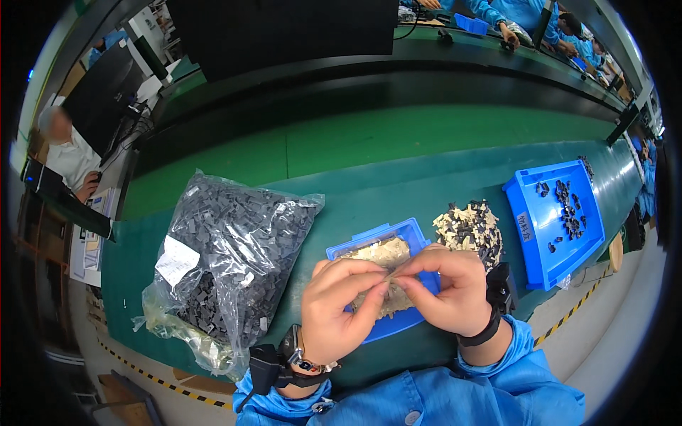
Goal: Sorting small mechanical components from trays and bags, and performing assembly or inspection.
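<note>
Both hands meet over a small blue tray (408, 231), pinching the thin film of a clear plastic bag (387, 250) between thumbs and fingertips. Cream-coloured small parts show through the film, inside the tray. My left hand (337, 305) is closed on the film from the left, and my right hand (455, 287) from the right, their fingertips almost touching. Just beyond my right hand lies a loose pile of cream and black small parts (465, 231). The fingers partly hide the gripped film and the tray's near side.
A large clear bag of dark grey parts (227, 245) with a white label (177, 260) lies to the left. At the right stands a bigger blue bin (526, 220) with small black parts. Beyond the green table is a dark monitor (284, 35). Other people sit at the far right and left.
</note>
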`<state>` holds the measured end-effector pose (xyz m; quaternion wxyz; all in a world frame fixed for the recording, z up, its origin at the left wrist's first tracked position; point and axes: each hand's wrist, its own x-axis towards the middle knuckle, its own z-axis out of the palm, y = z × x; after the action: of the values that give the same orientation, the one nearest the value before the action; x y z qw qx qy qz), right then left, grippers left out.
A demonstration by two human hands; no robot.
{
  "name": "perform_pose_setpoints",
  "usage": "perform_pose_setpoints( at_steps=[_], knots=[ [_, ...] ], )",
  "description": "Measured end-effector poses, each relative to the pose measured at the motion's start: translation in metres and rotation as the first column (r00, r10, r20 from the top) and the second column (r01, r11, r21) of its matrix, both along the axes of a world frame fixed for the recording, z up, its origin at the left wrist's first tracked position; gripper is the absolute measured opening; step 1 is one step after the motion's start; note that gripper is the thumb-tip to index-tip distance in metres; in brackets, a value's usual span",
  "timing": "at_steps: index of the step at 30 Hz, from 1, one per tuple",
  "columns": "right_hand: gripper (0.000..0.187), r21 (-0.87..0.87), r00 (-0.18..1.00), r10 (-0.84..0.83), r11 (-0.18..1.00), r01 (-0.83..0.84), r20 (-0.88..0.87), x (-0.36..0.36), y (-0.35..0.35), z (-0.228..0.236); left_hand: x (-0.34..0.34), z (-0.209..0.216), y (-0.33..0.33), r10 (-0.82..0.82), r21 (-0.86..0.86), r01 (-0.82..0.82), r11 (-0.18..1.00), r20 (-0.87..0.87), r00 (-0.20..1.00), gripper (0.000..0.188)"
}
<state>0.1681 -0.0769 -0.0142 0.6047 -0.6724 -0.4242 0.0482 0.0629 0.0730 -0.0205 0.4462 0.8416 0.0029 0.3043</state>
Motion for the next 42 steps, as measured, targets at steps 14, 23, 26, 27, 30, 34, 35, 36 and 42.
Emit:
perform_pose_setpoints(
  at_steps=[14,23,26,27,30,34,35,36,42],
  knots=[
    [0.024,-0.129,0.874,-0.074,0.98,0.154,0.481,-0.002,0.007,-0.002,0.005,-0.006,-0.004,0.056,0.125,-0.054,0.991,-0.007,0.998,0.011],
    [0.02,-0.184,0.838,-0.045,0.968,0.172,0.544,-0.002,0.008,-0.002,0.005,-0.005,-0.004,0.075,0.21,-0.07,0.975,-0.018,0.997,0.012],
    [0.019,-0.176,0.842,-0.055,0.968,0.176,0.537,-0.002,0.008,-0.002,0.006,-0.004,-0.003,0.064,0.187,-0.059,0.981,-0.021,0.998,0.011],
    [0.019,-0.155,0.843,-0.084,0.969,0.194,0.532,-0.002,0.008,-0.002,0.006,-0.003,-0.003,0.068,0.177,-0.062,0.982,-0.025,0.997,0.009],
    [0.018,-0.131,0.847,-0.148,0.96,0.247,0.511,0.001,0.006,0.0,0.005,-0.002,-0.002,0.108,0.151,-0.103,0.983,-0.028,0.994,0.007],
    [0.016,-0.215,0.873,-0.114,0.946,0.241,0.475,0.009,-0.003,0.003,0.003,-0.005,0.004,0.207,0.12,-0.202,0.972,-0.036,0.978,0.006],
    [0.016,-0.214,0.873,-0.113,0.947,0.239,0.474,0.01,-0.004,0.004,0.003,-0.006,0.005,0.233,0.11,-0.229,0.967,-0.023,0.972,0.006],
    [0.017,-0.251,0.895,-0.047,0.952,0.175,0.443,0.01,-0.006,0.005,0.003,-0.006,0.005,0.238,0.113,-0.234,0.966,-0.027,0.971,0.008],
    [0.026,-0.227,0.898,-0.005,0.967,0.116,0.44,0.01,-0.004,0.001,0.005,-0.006,0.005,0.183,0.192,-0.175,0.966,-0.025,0.983,0.01]
  ],
)
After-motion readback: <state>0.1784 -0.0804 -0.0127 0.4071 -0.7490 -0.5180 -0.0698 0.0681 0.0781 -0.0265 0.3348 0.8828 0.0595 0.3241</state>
